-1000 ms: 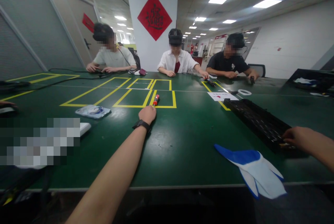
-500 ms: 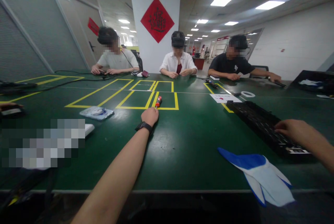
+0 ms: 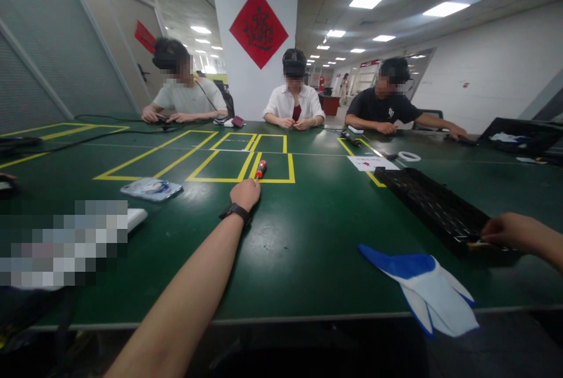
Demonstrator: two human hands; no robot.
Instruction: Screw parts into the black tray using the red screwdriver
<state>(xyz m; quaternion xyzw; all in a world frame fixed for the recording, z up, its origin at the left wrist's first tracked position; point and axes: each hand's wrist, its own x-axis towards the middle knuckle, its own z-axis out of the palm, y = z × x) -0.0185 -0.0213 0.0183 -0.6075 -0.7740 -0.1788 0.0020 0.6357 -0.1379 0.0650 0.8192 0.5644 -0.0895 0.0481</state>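
Note:
My left hand (image 3: 246,193), with a black watch at its wrist, is closed on the table around the shaft end of a screwdriver (image 3: 261,168). The red and black handle points away from me, across a yellow tape line. Over the near end of a long black open tool case (image 3: 433,205) reaches my right hand (image 3: 508,229). Its fingers are bent and pinched together at a small yellowish piece (image 3: 477,245), too small to name. Rows of slots and small metal parts show inside the case. A blue and white glove (image 3: 428,284) lies between my hands at the table's front edge.
Yellow tape rectangles (image 3: 290,168) mark the green table (image 3: 308,219). A patterned phone-shaped thing (image 3: 152,188) lies left, beside a blurred white object (image 3: 137,219). White tape roll (image 3: 409,156) and paper sheet (image 3: 372,164) lie beyond the case. Three people sit opposite.
My right hand has drawn back toward the case's near end, and a yellowish piece now shows at its fingertips. The view has turned slightly right. My left hand stays on the screwdriver.

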